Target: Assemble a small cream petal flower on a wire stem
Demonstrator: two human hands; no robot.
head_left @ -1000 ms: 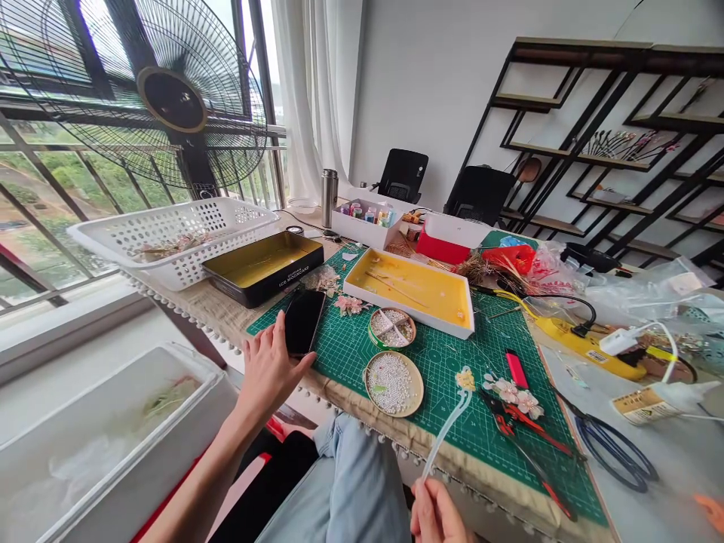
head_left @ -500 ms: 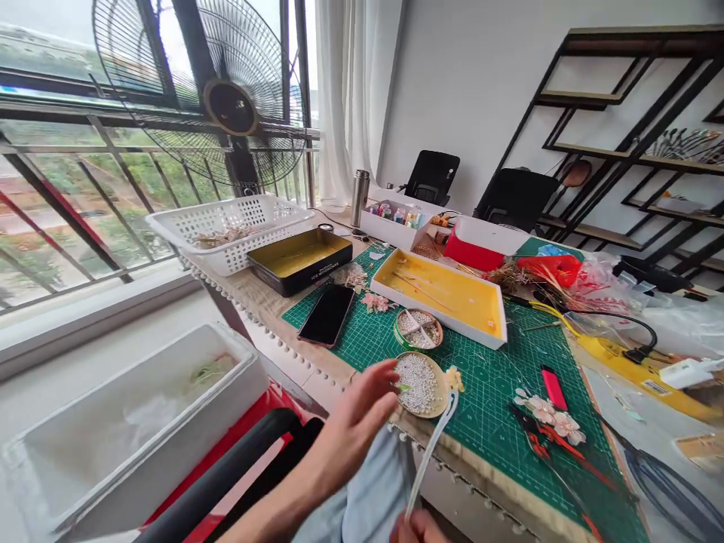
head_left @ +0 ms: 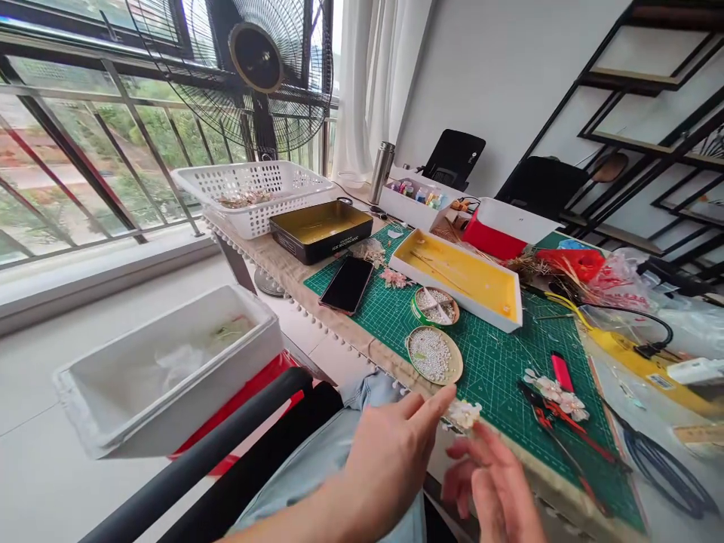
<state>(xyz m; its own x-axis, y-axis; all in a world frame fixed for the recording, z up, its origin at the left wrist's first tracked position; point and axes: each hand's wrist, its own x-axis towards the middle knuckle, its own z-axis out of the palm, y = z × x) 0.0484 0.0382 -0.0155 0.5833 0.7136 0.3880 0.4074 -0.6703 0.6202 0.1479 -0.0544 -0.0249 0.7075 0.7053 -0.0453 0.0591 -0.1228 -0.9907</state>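
My left hand (head_left: 396, 445) is at the table's front edge, fingers pinched by a small cream-white flower (head_left: 464, 413). The flower seems to be in its grip; the pale stem below is hidden behind the hands. On the other side, my right hand (head_left: 498, 483) is close to the flower, fingers bent and apart, slightly blurred. Just beyond them lies a round dish (head_left: 454, 369) of white pearl beads (head_left: 431, 354). Behind this dish stands a round divided tin (head_left: 418, 311), also with beads.
A green cutting mat (head_left: 498, 385) bears a phone (head_left: 348, 285), a yellow-lined tray (head_left: 514, 323), pliers (head_left: 566, 445), a pink-handled cutter (head_left: 562, 372) and a pink blossom spray (head_left: 557, 394). At left are a white foam box (head_left: 124, 422) and a black armrest (head_left: 226, 445).
My left hand has moved right and closed by the flower. My right hand has left the stem's lower end and come up beside it. The flower is lower, and the view has shifted.
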